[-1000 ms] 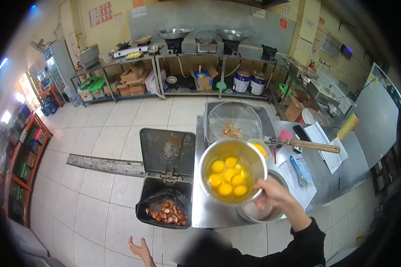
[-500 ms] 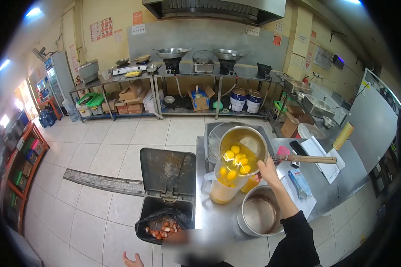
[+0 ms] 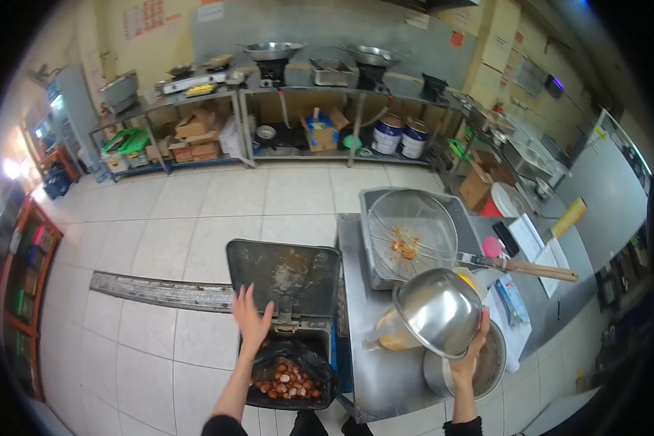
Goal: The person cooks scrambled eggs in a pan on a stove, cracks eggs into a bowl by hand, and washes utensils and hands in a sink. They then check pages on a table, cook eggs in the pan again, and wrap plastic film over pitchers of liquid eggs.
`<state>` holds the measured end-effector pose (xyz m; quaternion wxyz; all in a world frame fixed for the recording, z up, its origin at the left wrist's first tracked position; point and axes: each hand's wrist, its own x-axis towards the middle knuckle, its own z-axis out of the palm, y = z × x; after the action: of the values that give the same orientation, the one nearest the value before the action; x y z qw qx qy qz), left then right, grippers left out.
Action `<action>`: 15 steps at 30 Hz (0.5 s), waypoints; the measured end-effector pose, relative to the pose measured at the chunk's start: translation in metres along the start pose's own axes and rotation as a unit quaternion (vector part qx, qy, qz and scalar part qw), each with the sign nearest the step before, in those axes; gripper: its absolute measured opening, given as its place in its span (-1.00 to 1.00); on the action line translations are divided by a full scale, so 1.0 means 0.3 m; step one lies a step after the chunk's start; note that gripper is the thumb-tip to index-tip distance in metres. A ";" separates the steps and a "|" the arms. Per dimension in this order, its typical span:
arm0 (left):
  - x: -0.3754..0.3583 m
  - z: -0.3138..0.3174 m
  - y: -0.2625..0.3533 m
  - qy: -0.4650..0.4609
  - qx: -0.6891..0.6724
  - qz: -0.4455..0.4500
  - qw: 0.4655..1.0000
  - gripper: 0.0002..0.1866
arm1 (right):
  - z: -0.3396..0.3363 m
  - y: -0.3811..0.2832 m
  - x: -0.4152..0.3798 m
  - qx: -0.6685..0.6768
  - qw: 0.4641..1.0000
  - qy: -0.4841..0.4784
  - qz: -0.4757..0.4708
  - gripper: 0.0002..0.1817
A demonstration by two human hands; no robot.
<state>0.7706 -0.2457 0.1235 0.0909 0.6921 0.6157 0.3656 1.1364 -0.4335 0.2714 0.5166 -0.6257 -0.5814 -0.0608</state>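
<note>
My right hand (image 3: 471,354) grips the rim of a shiny metal bowl (image 3: 447,309), which is tipped steeply with its underside toward me. Under the bowl stands a clear plastic pitcher (image 3: 391,333) with yellow liquid in it; the bowl hides most of it. The bowl's inside is out of sight. A deep metal pot (image 3: 495,367) stands beside the pitcher, partly behind my right wrist. My left hand (image 3: 251,320) is empty, fingers spread, above the opened black bin (image 3: 248,398). Brown eggshells (image 3: 291,381) lie in the bin's black liner.
A wire strainer (image 3: 421,218) with orange-brown bits and a wooden handle rests on a grey tub (image 3: 370,207). A blue box (image 3: 512,301) and papers lie on the steel table (image 3: 367,378). Woks (image 3: 271,51) stand on burners along the back counter.
The bowl, which showed egg yolks inside, has been tipped over further above the pitcher. My left hand has risen from the bottom edge to above the bin. The view has tilted downward.
</note>
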 end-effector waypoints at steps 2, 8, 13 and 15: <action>0.182 0.164 0.057 -0.039 0.054 0.073 0.995 -0.31 | 0.019 -0.054 -0.021 -0.014 0.983 0.082 0.166 -0.46; 0.496 0.540 0.091 -0.144 0.178 0.197 0.953 -0.21 | -0.123 -0.109 0.056 0.353 0.787 0.240 0.445 -0.92; 0.495 0.538 0.113 -0.330 0.213 0.128 0.911 -0.13 | -0.422 -0.123 -0.153 0.418 0.702 0.235 0.526 -0.89; 0.486 0.486 0.141 -0.303 0.224 0.140 0.915 -0.11 | -0.525 -0.081 -0.259 0.209 0.761 0.197 0.582 -0.74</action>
<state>0.8902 -0.0741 0.1007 0.0636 0.8511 0.5211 -0.0008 1.1753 -0.6031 0.3050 0.6735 -0.6947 0.0112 0.2525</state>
